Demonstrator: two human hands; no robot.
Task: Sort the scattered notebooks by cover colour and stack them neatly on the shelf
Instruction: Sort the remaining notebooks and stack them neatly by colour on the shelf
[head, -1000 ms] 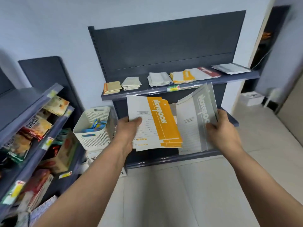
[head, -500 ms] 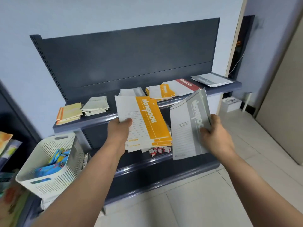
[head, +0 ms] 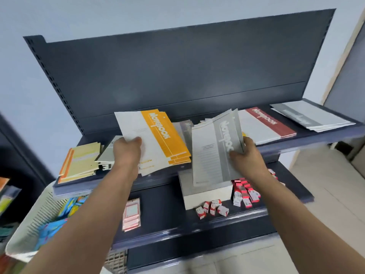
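The left hand (head: 126, 153) grips a small fanned sheaf of orange notebooks (head: 160, 139) by its near-left edge, thumb curled onto the top cover. The right hand (head: 247, 158) pinches a sheaf of grey notebooks (head: 214, 153) at its right edge, thumb on the front and fingers hidden behind. One colour per hand probably serves to keep the sorted groups apart until each finds its pile. Both sheaves hang just above the front of the upper shelf (head: 300, 146), over the muddle at its middle. A red notebook (head: 264, 125) and a grey stack (head: 310, 117) already lie flat towards the right end. The orange sheaf's long axis runs away from the person, leaning left at the far end, coloured band on the right. The grey sheaf stands steeper, far end raised, long axis nearly straight ahead, so it likely needs a turn to match the grey stack.
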